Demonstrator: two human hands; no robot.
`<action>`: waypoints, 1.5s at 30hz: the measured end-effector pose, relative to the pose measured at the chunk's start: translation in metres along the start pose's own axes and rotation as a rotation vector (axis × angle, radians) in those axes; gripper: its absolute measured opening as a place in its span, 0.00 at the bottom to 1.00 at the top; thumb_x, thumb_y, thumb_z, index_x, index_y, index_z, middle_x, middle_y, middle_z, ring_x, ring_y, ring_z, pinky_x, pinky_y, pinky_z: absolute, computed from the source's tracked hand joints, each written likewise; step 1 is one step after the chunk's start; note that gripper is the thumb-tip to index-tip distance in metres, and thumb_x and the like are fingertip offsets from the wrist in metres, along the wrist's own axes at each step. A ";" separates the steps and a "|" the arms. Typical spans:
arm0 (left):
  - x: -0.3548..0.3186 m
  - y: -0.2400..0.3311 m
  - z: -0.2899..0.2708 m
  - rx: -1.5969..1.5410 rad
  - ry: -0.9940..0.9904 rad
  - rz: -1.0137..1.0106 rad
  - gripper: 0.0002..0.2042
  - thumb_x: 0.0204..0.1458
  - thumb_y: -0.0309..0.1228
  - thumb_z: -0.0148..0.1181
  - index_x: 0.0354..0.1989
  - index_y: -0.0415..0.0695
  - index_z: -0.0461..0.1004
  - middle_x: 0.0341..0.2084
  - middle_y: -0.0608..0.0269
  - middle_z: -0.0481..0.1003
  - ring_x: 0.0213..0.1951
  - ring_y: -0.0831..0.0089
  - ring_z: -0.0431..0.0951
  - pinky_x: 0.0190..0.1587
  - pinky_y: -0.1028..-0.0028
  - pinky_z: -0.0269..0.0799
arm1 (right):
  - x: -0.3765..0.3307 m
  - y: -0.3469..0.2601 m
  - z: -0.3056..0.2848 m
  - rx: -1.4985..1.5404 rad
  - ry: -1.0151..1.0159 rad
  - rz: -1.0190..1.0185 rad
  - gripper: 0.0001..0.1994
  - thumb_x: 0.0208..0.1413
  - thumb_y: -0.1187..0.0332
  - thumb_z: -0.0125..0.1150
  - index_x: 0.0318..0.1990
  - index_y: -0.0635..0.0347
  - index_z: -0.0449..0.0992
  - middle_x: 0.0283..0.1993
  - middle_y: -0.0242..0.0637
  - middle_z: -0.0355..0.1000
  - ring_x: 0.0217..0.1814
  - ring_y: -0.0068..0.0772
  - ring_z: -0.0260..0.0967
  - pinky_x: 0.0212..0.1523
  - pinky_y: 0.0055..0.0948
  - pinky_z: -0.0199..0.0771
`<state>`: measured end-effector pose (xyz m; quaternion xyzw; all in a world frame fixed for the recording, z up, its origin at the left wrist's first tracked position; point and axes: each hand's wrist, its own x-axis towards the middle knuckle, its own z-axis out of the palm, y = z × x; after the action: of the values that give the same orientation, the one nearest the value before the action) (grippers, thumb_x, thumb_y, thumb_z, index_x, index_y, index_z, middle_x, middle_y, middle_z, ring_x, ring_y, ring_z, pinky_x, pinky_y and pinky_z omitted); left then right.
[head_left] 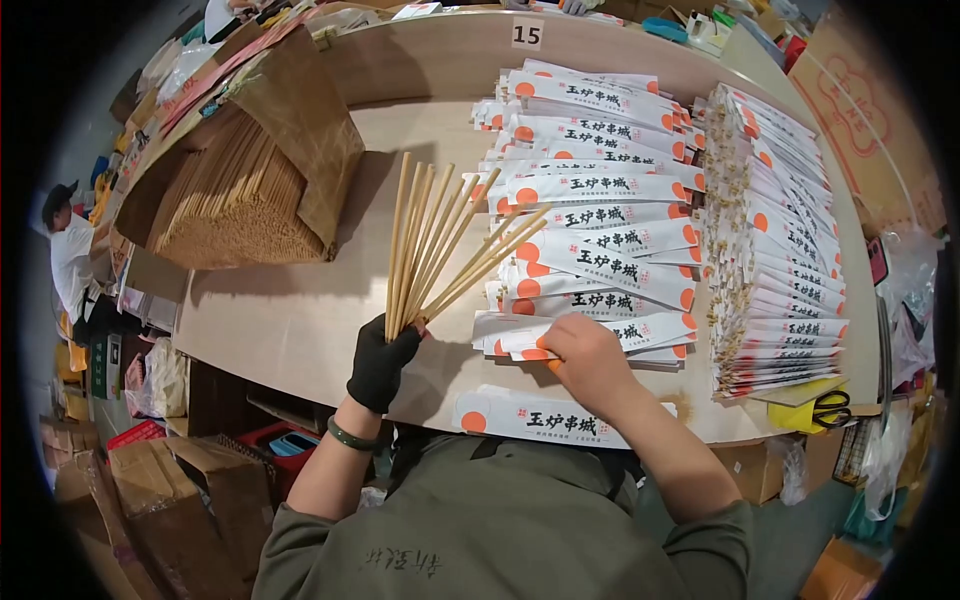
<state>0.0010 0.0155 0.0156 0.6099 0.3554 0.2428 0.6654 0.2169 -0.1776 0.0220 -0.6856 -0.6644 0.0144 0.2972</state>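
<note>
Left grip (384, 364): clenched round sticks (432, 250) fanning above it.
Right grip (592, 356): apparently pinching a sleeve (512, 342), which extends leftward.

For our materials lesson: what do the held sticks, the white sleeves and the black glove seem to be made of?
Sticks: probably bamboo or wood, apparently unvarnished, from their pale tan, dull surface.
Sleeves: likely smooth printed paper, being thin, flat and white.
Glove: apparently matt fabric, from its close fit; fibre unclear.
</note>
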 end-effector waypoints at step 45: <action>0.024 0.008 0.057 -0.280 -0.068 0.083 0.17 0.58 0.42 0.54 0.45 0.39 0.72 0.38 0.59 0.76 0.40 0.76 0.74 0.42 0.78 0.70 | 0.062 -0.028 -0.019 -0.147 0.073 -0.211 0.10 0.40 0.69 0.61 0.32 0.59 0.73 0.32 0.37 0.68 0.38 0.40 0.67 0.39 0.36 0.67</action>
<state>0.0608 -0.0016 0.0196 0.5331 0.2696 0.2967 0.7451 0.2071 -0.1295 0.0729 -0.6318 -0.7208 -0.0907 0.2702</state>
